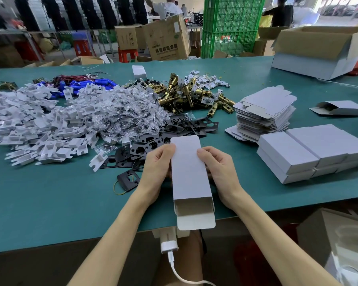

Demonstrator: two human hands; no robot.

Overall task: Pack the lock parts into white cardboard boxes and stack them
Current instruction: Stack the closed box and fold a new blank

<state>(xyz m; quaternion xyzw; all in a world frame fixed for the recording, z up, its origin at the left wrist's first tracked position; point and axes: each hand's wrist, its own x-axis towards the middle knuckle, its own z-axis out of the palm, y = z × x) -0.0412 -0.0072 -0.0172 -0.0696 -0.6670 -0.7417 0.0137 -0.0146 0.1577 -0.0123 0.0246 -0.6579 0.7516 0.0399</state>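
Note:
A long white cardboard box (pixel 189 178) is held above the green table (pixel 50 203), its near end open toward me with the flap hanging down. My left hand (pixel 155 172) grips its left side and my right hand (pixel 219 172) grips its right side. Behind the box lie black lock plates (pixel 153 141), a heap of brass latch parts (pixel 186 93), clear bags of small parts (pixel 124 112) and a big pile of white plastic inserts (pixel 35 124). Closed white boxes (pixel 310 151) are stacked in two layers at the right.
A stack of flat unfolded box blanks (pixel 265 112) stands right of the brass parts. One folded open box (pixel 341 108) lies farther right. A large open carton (pixel 318 50) sits at the back right. Blue parts with wires (pixel 81 83) lie at the back left. A charger cable (pixel 174 263) hangs below the table edge.

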